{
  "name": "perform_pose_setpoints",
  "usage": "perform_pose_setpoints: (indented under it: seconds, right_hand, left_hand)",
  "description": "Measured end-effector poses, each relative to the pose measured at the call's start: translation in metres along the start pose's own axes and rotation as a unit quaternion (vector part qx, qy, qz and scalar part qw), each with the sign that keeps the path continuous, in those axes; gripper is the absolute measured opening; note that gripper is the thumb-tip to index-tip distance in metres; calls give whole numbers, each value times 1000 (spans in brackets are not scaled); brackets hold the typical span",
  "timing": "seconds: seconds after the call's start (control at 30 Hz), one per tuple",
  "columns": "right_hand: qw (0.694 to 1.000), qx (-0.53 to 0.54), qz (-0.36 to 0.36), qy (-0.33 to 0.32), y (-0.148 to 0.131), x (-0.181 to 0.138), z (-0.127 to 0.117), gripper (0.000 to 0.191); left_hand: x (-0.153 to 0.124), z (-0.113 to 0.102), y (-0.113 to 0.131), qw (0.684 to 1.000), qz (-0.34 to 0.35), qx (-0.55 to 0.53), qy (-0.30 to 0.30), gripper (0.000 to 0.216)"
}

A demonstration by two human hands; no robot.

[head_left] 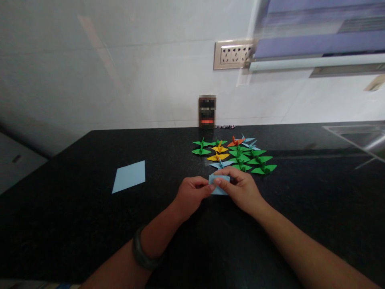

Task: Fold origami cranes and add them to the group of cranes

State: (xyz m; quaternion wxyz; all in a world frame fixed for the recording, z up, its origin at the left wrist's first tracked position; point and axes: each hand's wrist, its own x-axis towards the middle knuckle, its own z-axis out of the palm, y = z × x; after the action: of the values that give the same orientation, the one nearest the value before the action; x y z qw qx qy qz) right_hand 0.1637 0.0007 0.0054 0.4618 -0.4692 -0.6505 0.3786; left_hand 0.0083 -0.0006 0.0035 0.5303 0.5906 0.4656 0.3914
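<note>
A small folded piece of light blue paper (220,189) is held between both hands, just above the dark countertop. My left hand (194,193) pinches its left edge between thumb and fingers. From the other side my right hand (242,186) grips it, thumb on the face and index finger along the top edge. Right behind the hands stand several folded paper cranes: green ones (261,169), yellow ones (218,157), an orange one (236,141) and light blue ones (221,164). The fingers behind the paper are partly hidden.
A flat light blue paper sheet (130,176) lies on the black countertop (75,224) to the left. Against the tiled wall stands a small blurred-out dark object (207,111), a beaded string (225,127) beside it. A wall socket (234,54) is above.
</note>
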Motion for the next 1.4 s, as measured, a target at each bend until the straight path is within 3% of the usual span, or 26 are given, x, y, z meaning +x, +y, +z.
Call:
perform_pose_setpoints:
  seconds: [0.1,0.2,0.33,0.5,0.9,1.0,1.1,1.2,1.3,1.4]
  right_hand:
    - [990,102,94,-2,0,-1,6,35]
    - [975,159,152,-39,-1,-3,11,39]
    - [967,172,167,-90,0,-4,12,32]
    - [966,158,180,-99,3,-5,12,29]
    - [962,120,215,-114,0,-3,10,18]
    - [964,109,220,-105,-2,1,0,21]
    - [970,114,215,-25,-1,7,-11,25]
    - [971,149,182,32,1,8,-14,28]
    - [972,166,166,-24,0,4,-5,31]
    - [975,145,166,-35,0,-1,4,29]
  left_hand:
    - [0,0,1,996,-44,-66,30,26]
    - [1,0,-1,990,-55,-128,30,22]
    - [0,1,-3,983,-61,-173,17,19]
    - [0,2,-5,977,-84,-196,10,19]
    - [-1,2,3,996,-34,-44,66,22]
    - [2,-4,3,993,-34,7,109,26]
    - [6,-12,1,979,-18,36,200,29]
    - [6,-11,-2,993,-14,17,116,27]
    - [3,-4,-5,1000,-24,0,18,22]
    - [1,2,-7,1000,-13,1,-19,21]
